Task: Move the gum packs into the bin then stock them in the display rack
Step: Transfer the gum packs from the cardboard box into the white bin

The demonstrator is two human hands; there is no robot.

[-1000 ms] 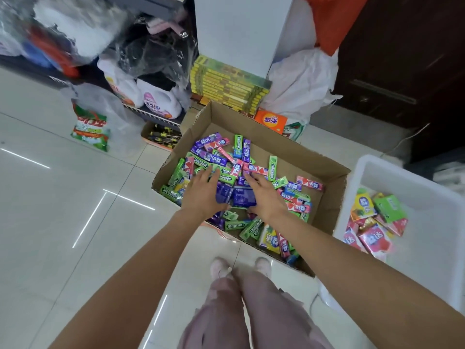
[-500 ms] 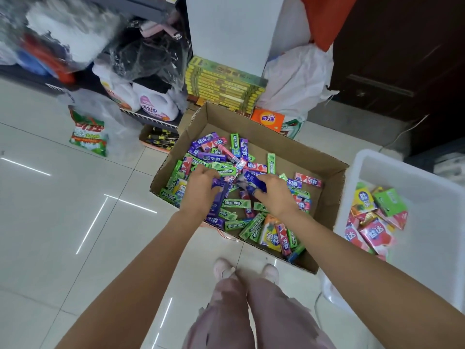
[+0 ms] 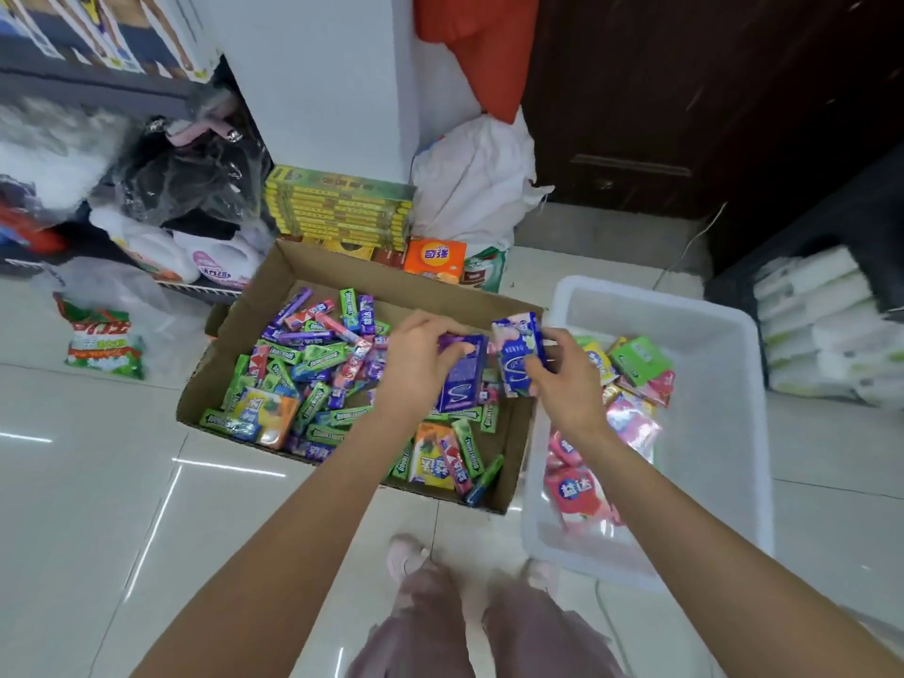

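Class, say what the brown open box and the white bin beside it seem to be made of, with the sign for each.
Brown open box: likely corrugated cardboard, matt; it has folded flaps and raw tan edges.
White bin: probably moulded plastic, smooth, slightly translucent; it has rounded corners, a rolled rim, and a soft sheen.

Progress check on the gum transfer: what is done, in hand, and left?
Done: several packs lie in the white bin. In hand: the left hand and right hand each hold a blue pack. Left: many packs remain in the cardboard box; no display rack is visible.
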